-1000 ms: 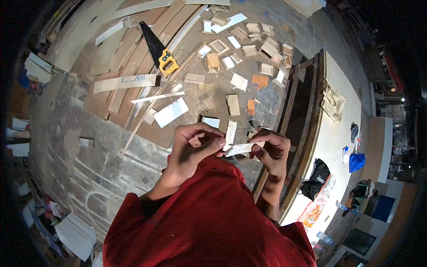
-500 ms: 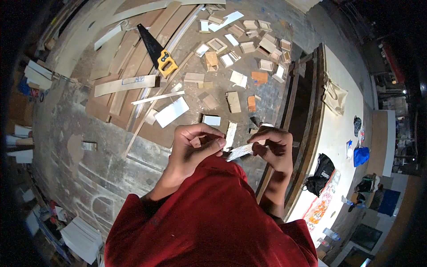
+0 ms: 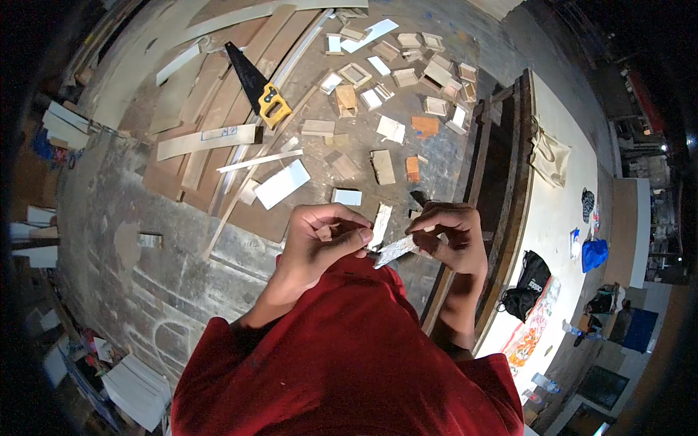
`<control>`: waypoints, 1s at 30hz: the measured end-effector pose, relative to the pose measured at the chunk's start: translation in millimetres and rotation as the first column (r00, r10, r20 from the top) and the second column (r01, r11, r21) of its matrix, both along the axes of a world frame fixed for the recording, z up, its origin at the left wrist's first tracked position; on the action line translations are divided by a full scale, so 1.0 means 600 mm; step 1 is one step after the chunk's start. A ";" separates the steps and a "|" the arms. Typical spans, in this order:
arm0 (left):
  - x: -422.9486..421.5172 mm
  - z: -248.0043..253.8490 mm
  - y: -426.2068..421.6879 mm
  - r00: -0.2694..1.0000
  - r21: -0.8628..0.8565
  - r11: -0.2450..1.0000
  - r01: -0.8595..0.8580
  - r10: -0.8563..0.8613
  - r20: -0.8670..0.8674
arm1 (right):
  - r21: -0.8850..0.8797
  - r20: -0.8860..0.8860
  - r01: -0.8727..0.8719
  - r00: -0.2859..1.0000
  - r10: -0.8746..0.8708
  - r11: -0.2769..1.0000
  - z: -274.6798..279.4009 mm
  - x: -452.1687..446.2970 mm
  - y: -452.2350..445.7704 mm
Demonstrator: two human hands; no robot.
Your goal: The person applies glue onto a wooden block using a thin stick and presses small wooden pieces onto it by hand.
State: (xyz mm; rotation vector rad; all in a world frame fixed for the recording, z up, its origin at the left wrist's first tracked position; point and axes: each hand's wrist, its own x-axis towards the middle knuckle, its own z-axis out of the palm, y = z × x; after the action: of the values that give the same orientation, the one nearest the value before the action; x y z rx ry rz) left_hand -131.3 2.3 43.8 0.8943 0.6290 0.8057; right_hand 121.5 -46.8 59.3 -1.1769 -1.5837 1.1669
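Observation:
My left hand (image 3: 323, 243) is closed in a pinch in front of my chest, thumb against fingertips. Whatever it pinches is too small or too hidden to name. Close beside it, my right hand (image 3: 454, 236) grips a whitish, crinkled flat strip (image 3: 396, 250) between thumb and fingers. The strip's free end slants down towards the left fingertips; whether they touch it I cannot tell. Behind the hands, a narrow pale wood piece (image 3: 380, 220) and a white-faced block (image 3: 347, 197) lie on the floor.
A handsaw with a yellow handle (image 3: 275, 109) rests on long wooden boards (image 3: 211, 94) at upper left. Several small wooden boxes (image 3: 355, 74) and offcuts spread over the floor ahead. To the right stands a white-topped table (image 3: 563, 211) with a cloth bag (image 3: 550, 160) and a black pouch (image 3: 527, 285).
Both hands have shifted slightly right in view, and the strip in the right hand has tipped a little. The camera view has moved slightly; the floor items look unchanged.

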 end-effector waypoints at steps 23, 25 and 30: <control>0.102 -0.015 0.004 0.999 -0.046 0.999 0.013 -0.015 -0.036 | 0.014 0.059 0.014 0.998 -0.015 1.000 -0.016 0.094 -0.003; 0.119 -0.013 0.004 0.999 -0.071 0.997 0.021 -0.024 -0.048 | 0.051 0.054 -0.012 0.999 0.009 0.999 -0.026 0.123 -0.015; 0.152 0.000 0.007 0.994 -0.152 0.988 -0.013 -0.003 -0.105 | -0.229 -0.117 0.491 0.843 -0.525 0.840 -0.113 0.220 -0.098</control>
State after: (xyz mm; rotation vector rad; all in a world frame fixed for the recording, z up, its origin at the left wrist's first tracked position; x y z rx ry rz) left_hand -40.0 6.6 43.6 0.7985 0.7754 0.7082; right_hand 253.8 -105.5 -8.5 -1.4647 -0.9474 1.0390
